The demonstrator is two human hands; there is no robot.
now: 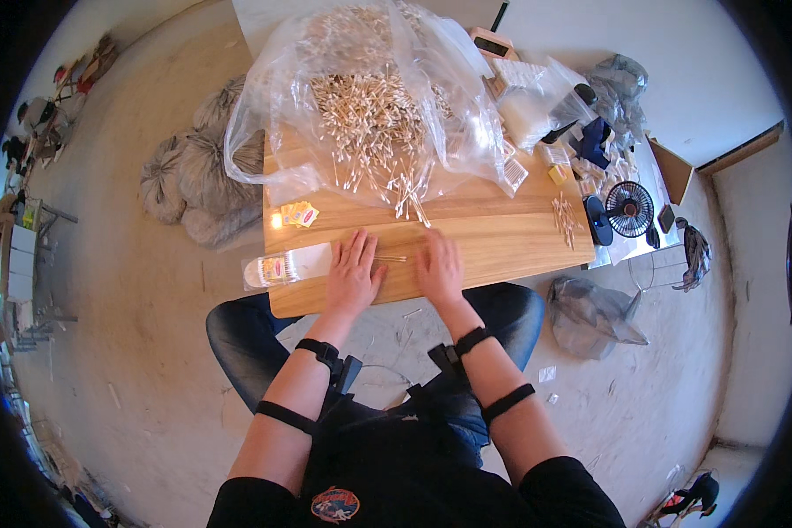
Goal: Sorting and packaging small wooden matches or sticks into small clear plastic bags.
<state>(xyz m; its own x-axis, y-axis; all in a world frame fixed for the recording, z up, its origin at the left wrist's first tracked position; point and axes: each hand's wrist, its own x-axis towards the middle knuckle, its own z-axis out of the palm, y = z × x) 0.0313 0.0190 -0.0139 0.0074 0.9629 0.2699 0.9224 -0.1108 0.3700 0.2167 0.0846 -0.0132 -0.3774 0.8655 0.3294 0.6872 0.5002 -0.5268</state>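
Observation:
My left hand [352, 271] lies on the wooden table [510, 231], fingers stretched out and flat. It rests at the edge of a white card [311, 261], beside a clear packet of cotton swabs [273, 269] with a yellow and red label. A few loose cotton swabs [391, 259] lie between my hands. To their right, my right hand [440, 266] is on the table, fingers slightly bent and apart, with nothing visible in them. Its fingertips are close to the swabs [412, 204] spilling from a large clear plastic bag [277, 114] heaped with cotton swabs [370, 110].
Small yellow cards [299, 214] sit at the table's left. Several loose swabs [564, 220] lie near its right edge, by a small black fan [629, 209]. Plastic packs [528, 119] crowd the back right. Full sacks [194, 176] stand on the floor at left; a grey plastic bag [590, 319] lies at right.

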